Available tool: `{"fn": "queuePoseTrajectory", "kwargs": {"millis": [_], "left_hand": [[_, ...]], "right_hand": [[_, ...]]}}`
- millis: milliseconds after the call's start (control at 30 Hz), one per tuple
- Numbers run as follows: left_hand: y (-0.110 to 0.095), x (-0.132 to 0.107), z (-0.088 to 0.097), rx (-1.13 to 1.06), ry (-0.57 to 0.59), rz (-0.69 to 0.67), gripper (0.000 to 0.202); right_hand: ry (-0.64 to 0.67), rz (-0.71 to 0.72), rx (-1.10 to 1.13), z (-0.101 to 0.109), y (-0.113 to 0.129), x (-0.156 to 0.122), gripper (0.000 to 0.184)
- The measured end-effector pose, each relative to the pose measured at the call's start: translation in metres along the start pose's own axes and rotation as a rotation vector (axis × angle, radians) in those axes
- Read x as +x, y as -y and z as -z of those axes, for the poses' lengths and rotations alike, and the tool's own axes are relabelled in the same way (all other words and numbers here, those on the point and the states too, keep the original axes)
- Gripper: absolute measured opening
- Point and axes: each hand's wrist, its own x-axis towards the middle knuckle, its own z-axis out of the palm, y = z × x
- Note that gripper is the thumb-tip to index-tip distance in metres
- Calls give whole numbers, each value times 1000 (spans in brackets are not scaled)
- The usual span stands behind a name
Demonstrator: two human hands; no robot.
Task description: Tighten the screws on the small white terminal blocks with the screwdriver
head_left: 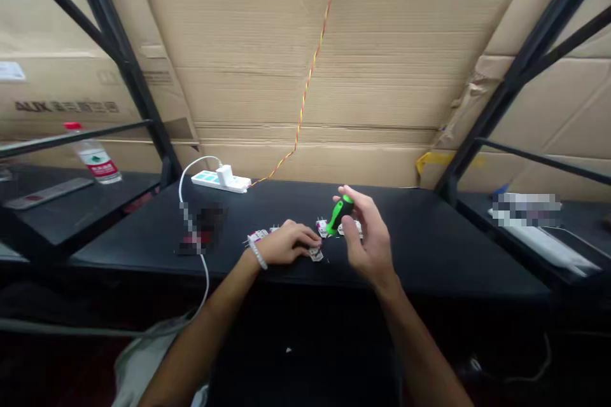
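My right hand grips a screwdriver with a green and black handle, tilted so its lower end points down to the left. Fingers of my left hand are closed on a small white part lying on the black table; the screwdriver's tip is close to it, but contact is too small to make out. Just behind the handle lies another white piece with purple on it. More white and purple pieces, with thin pins showing, sit beside my left wrist, partly hidden by the hand.
At the back left a white power strip holds a charger plug, whose white cable runs down over the front edge. A bottle stands beyond the left frame post. Cardboard walls the back; black metal posts flank the table.
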Motion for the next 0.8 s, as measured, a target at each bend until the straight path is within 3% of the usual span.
{"fn": "queuePoseTrajectory", "kwargs": {"millis": [133, 300, 500, 700, 800], "left_hand": [[1, -1, 0, 15, 1, -8, 21], [0, 0, 1, 7, 4, -16, 22], [2, -1, 0, 14, 6, -4, 24], [0, 0, 0, 6, 2, 7, 25], [-1, 0, 1, 0, 5, 4, 24]], "right_hand": [[-102, 26, -141, -1, 1, 2, 47], [19, -37, -25, -3, -2, 1, 51], [-118, -2, -162, -4, 4, 2, 50], [-10, -64, -1, -6, 0, -1, 57], [-62, -16, -64, -7, 1, 0, 55]]}}
